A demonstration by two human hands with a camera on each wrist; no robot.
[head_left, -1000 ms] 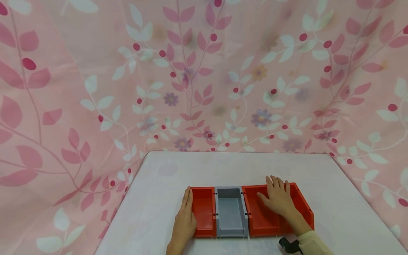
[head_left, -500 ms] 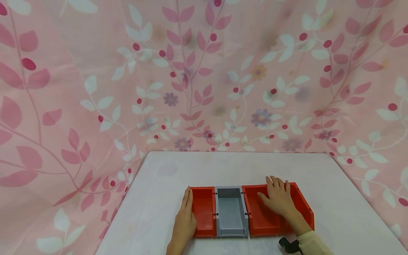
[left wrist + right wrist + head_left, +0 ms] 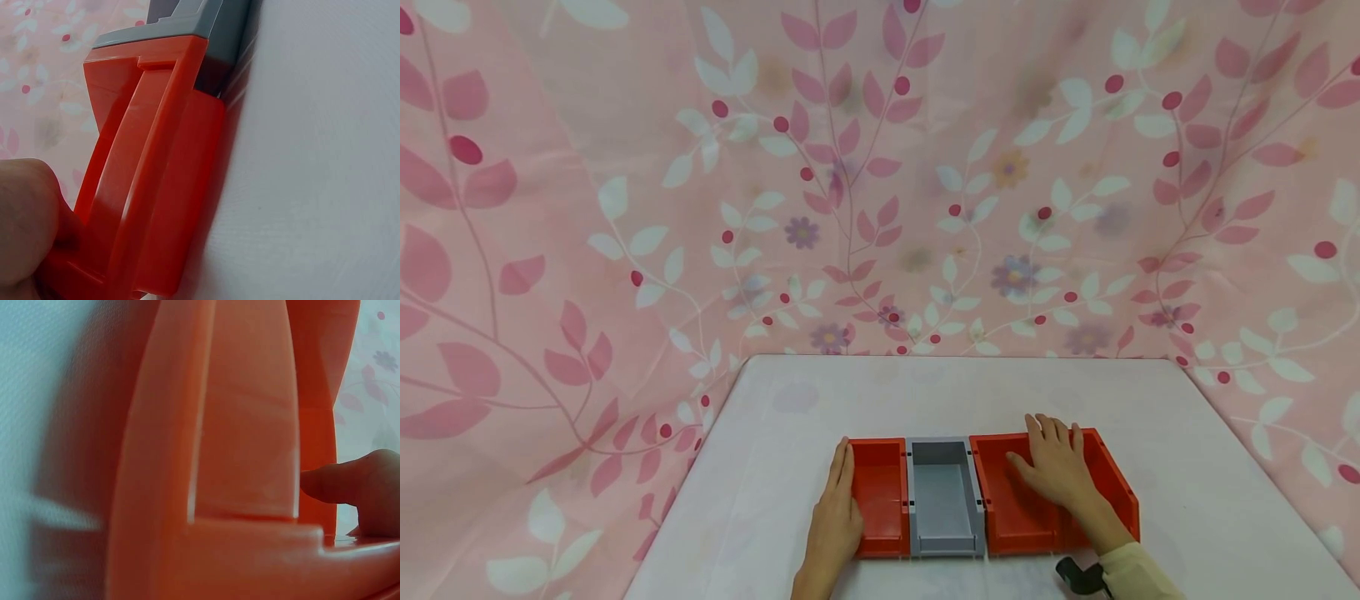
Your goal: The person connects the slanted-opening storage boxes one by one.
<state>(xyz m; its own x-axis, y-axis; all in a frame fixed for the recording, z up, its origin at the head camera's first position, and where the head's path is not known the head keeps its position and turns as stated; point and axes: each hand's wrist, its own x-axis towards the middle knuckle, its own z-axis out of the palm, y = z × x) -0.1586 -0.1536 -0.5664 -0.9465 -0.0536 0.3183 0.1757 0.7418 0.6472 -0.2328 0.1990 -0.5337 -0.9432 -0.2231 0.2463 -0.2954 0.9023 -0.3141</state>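
Three plastic bins stand side by side in the head view: a red bin (image 3: 882, 500) on the left, a grey bin (image 3: 943, 500) in the middle, and a wider red bin (image 3: 1015, 521) on the right. My left hand (image 3: 837, 517) rests along the left red bin's outer side, fingers straight. Over the right bin lies my right hand (image 3: 1058, 468), its fingers spread toward the back rim and its thumb pointing inward. That hand and forearm hide part of the bin. The left wrist view shows the left hand (image 3: 25, 219) against the red bin's edge.
The bins sit near the front of a white-covered table (image 3: 955, 396). A pink floral curtain (image 3: 880, 183) hangs behind and around it. A small black object (image 3: 1078, 577) is beside the right sleeve (image 3: 1138, 575).
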